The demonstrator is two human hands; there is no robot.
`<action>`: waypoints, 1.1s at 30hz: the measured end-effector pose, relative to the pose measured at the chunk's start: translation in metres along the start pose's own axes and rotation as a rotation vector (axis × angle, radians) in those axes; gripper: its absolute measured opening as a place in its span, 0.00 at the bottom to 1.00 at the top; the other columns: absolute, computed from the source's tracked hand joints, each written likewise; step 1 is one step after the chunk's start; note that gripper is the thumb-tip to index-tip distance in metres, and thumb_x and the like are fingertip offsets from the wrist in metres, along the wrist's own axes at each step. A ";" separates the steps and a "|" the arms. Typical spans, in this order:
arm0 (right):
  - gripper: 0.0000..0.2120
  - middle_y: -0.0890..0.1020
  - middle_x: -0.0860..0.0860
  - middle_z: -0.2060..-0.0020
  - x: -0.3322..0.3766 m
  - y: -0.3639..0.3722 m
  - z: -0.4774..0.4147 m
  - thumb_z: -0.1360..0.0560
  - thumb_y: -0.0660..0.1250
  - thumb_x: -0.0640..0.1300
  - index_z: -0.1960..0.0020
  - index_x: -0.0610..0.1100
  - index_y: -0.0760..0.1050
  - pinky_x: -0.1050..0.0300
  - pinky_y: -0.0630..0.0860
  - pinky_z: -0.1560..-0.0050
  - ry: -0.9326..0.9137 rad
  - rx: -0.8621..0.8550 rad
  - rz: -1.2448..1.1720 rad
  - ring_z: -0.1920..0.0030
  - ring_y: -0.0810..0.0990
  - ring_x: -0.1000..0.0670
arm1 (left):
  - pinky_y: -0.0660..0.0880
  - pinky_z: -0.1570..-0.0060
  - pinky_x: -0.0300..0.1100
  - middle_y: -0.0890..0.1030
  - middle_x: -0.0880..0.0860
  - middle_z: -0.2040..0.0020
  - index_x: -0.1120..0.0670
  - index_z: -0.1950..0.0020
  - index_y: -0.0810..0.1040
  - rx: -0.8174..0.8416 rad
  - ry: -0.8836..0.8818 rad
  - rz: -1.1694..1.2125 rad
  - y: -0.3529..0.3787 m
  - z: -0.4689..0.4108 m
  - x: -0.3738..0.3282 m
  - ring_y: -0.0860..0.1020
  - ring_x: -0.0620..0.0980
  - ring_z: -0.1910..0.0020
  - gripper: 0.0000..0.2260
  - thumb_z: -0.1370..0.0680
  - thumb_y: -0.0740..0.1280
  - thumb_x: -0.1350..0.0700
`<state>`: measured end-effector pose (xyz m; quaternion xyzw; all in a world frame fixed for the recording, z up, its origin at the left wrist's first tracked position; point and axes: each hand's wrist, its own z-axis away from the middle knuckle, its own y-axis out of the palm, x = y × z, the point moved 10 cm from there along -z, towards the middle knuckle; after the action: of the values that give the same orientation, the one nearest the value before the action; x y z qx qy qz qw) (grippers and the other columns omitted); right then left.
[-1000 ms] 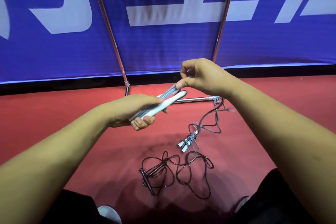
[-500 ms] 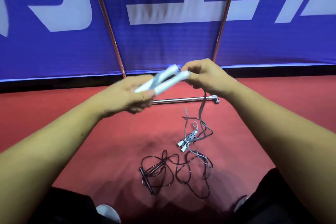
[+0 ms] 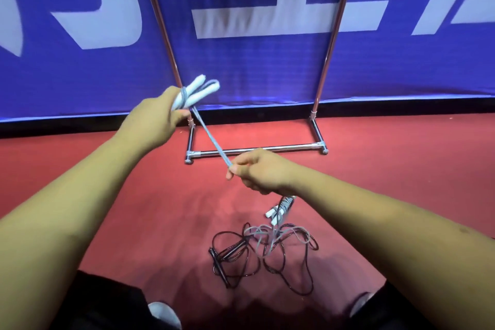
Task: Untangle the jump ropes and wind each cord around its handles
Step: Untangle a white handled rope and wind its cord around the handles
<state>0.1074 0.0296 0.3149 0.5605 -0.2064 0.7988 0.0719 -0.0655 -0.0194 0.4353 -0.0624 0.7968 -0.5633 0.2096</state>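
Nearest, at the bottom edge, a white shoe (image 3: 164,313) and dark trouser legs are seen on the red floor (image 3: 401,169). Just beyond them, a black jump rope (image 3: 235,254) lies on the floor in an untidy tangle, its two dark handles side by side at the left of the heap. Loose grey loops (image 3: 267,238) are laid across the black cord and mixed in with it. Beside this heap, on its far side, a wound bundle (image 3: 278,209) of white handles and cord is partly hidden under the right forearm.

Above the heap, the right hand (image 3: 259,171) is held clear of the floor, its fingers curled in, and the grey cord (image 3: 211,139) is pinched between thumb and fingertips. From that pinch the cord is drawn taut, up and to the left, to the left hand (image 3: 158,115). The left hand is raised higher and farther out, and a pair of pale handles (image 3: 195,91) is gripped in it, held together and pointing up and to the right. One turn of the grey cord is seen wrapped around the handles just above the fingers.

Farther off, a metal frame (image 3: 257,149) stands on the floor, and behind it a blue banner (image 3: 241,61) with large white lettering is hung.
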 end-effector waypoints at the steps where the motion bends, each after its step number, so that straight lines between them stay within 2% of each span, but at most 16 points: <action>1: 0.11 0.65 0.50 0.75 0.005 0.007 0.002 0.18 0.59 0.43 0.56 0.44 0.78 0.63 0.55 0.74 -0.010 0.006 0.032 0.75 0.59 0.52 | 0.65 0.61 0.52 0.80 0.66 0.49 0.57 0.42 0.68 0.016 0.010 -0.084 0.008 -0.001 0.001 0.76 0.68 0.53 0.11 0.19 0.64 0.52; 6: 0.10 0.66 0.50 0.76 0.017 0.028 0.012 0.19 0.61 0.41 0.54 0.40 0.79 0.63 0.57 0.75 -0.025 0.089 0.105 0.77 0.61 0.53 | 0.71 0.59 0.52 0.80 0.62 0.50 0.57 0.41 0.69 0.159 0.074 -0.365 0.060 0.003 0.000 0.78 0.64 0.53 0.14 0.19 0.63 0.48; 9: 0.10 0.66 0.51 0.77 0.028 0.021 0.018 0.20 0.64 0.41 0.53 0.34 0.78 0.64 0.56 0.76 -0.042 0.108 0.098 0.78 0.60 0.54 | 0.70 0.58 0.47 0.80 0.58 0.47 0.51 0.38 0.72 0.315 0.097 -0.446 0.097 0.016 -0.007 0.79 0.61 0.49 0.14 0.20 0.63 0.45; 11: 0.09 0.65 0.50 0.75 0.040 0.009 0.022 0.22 0.67 0.42 0.56 0.36 0.78 0.62 0.55 0.76 -0.075 0.107 0.148 0.77 0.59 0.53 | 0.69 0.57 0.44 0.81 0.54 0.44 0.45 0.37 0.75 0.465 0.100 -0.451 0.117 0.026 -0.014 0.79 0.58 0.46 0.15 0.22 0.66 0.43; 15: 0.09 0.66 0.56 0.79 0.061 -0.025 0.026 0.21 0.66 0.41 0.53 0.36 0.82 0.64 0.58 0.77 -0.161 0.013 0.290 0.78 0.59 0.57 | 0.72 0.52 0.43 0.82 0.50 0.42 0.41 0.37 0.76 0.649 0.301 -0.495 0.142 0.045 -0.044 0.79 0.56 0.43 0.18 0.25 0.67 0.39; 17: 0.08 0.71 0.53 0.75 0.070 -0.048 0.023 0.22 0.67 0.42 0.54 0.40 0.83 0.62 0.63 0.71 -0.213 -0.106 0.348 0.74 0.64 0.56 | 0.74 0.50 0.43 0.82 0.47 0.43 0.38 0.36 0.74 0.686 0.427 -0.406 0.143 0.054 -0.065 0.79 0.54 0.44 0.18 0.24 0.66 0.38; 20: 0.07 0.79 0.41 0.66 0.068 -0.071 0.018 0.23 0.68 0.43 0.55 0.43 0.84 0.57 0.67 0.63 -0.215 -0.187 0.467 0.67 0.69 0.52 | 0.74 0.48 0.42 0.83 0.42 0.44 0.36 0.37 0.75 0.768 0.508 -0.113 0.135 0.070 -0.093 0.80 0.47 0.47 0.16 0.24 0.68 0.40; 21: 0.07 0.81 0.42 0.64 0.064 -0.076 0.018 0.23 0.68 0.43 0.54 0.43 0.84 0.58 0.68 0.62 -0.199 -0.186 0.486 0.66 0.71 0.54 | 0.75 0.47 0.41 0.83 0.40 0.45 0.36 0.38 0.76 0.783 0.507 -0.001 0.129 0.076 -0.102 0.80 0.44 0.49 0.15 0.24 0.69 0.41; 23: 0.06 0.79 0.47 0.68 0.058 -0.081 0.019 0.23 0.69 0.42 0.54 0.43 0.84 0.61 0.69 0.63 -0.169 -0.186 0.487 0.67 0.71 0.57 | 0.75 0.47 0.39 0.82 0.38 0.47 0.38 0.39 0.78 0.784 0.478 0.215 0.116 0.082 -0.116 0.79 0.41 0.51 0.14 0.24 0.71 0.45; 25: 0.05 0.76 0.50 0.70 0.048 -0.086 0.017 0.24 0.69 0.40 0.58 0.43 0.83 0.62 0.67 0.67 -0.125 -0.202 0.426 0.70 0.70 0.55 | 0.75 0.46 0.39 0.83 0.40 0.47 0.43 0.40 0.81 0.749 0.420 0.394 0.102 0.081 -0.123 0.80 0.42 0.51 0.12 0.24 0.72 0.49; 26: 0.06 0.75 0.49 0.72 0.042 -0.088 0.015 0.25 0.70 0.39 0.60 0.44 0.82 0.61 0.65 0.69 -0.096 -0.213 0.369 0.71 0.68 0.53 | 0.75 0.49 0.40 0.83 0.43 0.49 0.45 0.42 0.82 0.716 0.385 0.452 0.095 0.078 -0.123 0.80 0.44 0.54 0.11 0.24 0.73 0.50; 28: 0.07 0.74 0.46 0.72 0.031 -0.087 0.016 0.27 0.67 0.33 0.60 0.43 0.80 0.58 0.61 0.69 -0.064 -0.193 0.250 0.70 0.67 0.49 | 0.73 0.60 0.43 0.81 0.49 0.60 0.46 0.46 0.82 0.644 0.325 0.525 0.082 0.072 -0.122 0.74 0.45 0.64 0.08 0.25 0.73 0.49; 30: 0.12 0.74 0.47 0.74 0.025 -0.077 0.020 0.28 0.60 0.28 0.57 0.41 0.79 0.59 0.59 0.70 -0.052 -0.122 0.191 0.73 0.66 0.50 | 0.68 0.68 0.40 0.76 0.48 0.68 0.46 0.52 0.82 0.584 0.242 0.608 0.074 0.068 -0.120 0.69 0.44 0.70 0.04 0.25 0.73 0.48; 31: 0.13 0.73 0.50 0.76 0.024 -0.071 0.021 0.28 0.60 0.29 0.60 0.43 0.78 0.61 0.58 0.72 -0.043 -0.099 0.192 0.74 0.64 0.51 | 0.67 0.71 0.38 0.75 0.48 0.70 0.46 0.55 0.81 0.548 0.186 0.643 0.070 0.066 -0.116 0.69 0.44 0.72 0.03 0.25 0.73 0.49; 33: 0.14 0.71 0.52 0.78 0.018 -0.064 0.022 0.26 0.65 0.34 0.66 0.48 0.77 0.62 0.54 0.73 0.035 -0.099 0.194 0.75 0.61 0.52 | 0.66 0.75 0.38 0.75 0.48 0.73 0.49 0.62 0.78 0.474 0.074 0.710 0.064 0.059 -0.106 0.69 0.46 0.75 0.08 0.24 0.72 0.51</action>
<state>0.1419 0.0766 0.3539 0.5197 -0.2975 0.8005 0.0252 0.0625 -0.0122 0.3878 0.2859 0.6246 -0.6255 0.3700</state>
